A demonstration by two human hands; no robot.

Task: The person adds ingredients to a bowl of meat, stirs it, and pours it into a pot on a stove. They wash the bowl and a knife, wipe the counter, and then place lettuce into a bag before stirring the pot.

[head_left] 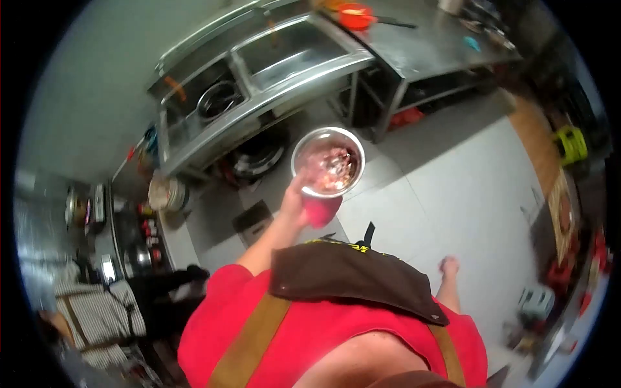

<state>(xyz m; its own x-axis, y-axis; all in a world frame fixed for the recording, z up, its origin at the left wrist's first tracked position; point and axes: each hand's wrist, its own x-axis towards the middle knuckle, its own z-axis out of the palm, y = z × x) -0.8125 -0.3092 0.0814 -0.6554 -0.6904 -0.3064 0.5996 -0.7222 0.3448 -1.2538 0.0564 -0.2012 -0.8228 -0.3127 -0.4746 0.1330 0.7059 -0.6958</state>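
The left hand (297, 199) clasps a metal bowl (326, 137) short of the steel sink (297, 83); open floor (414, 194) flanks the right hand (449, 264), its grip too blurred to tell.

A kitchen of commercial type is indicated. A two-basin metal sink (309, 72) is mounted near the wall (97, 77), and a metal table (427, 50) is set beside it. The floor (414, 200) is finished in pale tile. A brown apron (349, 275) is worn, and pinkish food (336, 163) is carried in a metal bowl (359, 152).
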